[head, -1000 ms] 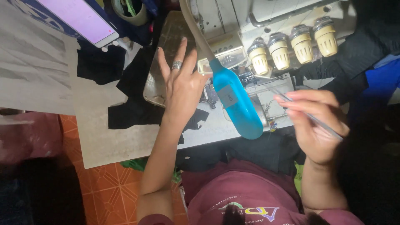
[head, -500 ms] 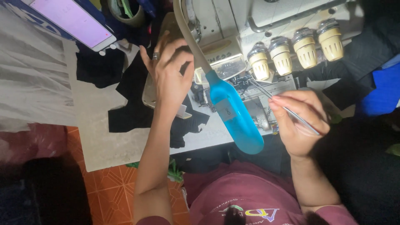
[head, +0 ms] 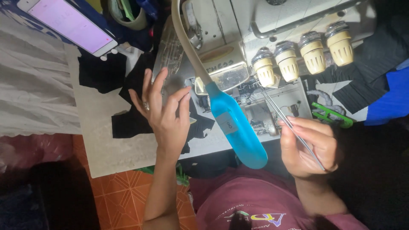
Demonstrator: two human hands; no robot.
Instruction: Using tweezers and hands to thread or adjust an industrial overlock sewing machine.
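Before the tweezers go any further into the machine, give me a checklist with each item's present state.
1. Tweezers gripped: ok, the right hand pinches them near the rear end.
2. Tweezer tips aimed at the open threading area below the tension knobs: ok.
3. Left hand out of the way: ok, raised with fingers spread, holding nothing, left of the needle area.
4. Lamp head not blocking the view: not ok, the blue lamp covers part of the machine bed.
5. Thread caught in the tips: cannot tell, too fine to see.
6. Black fabric away from the threading area: ok, it lies left on the table.
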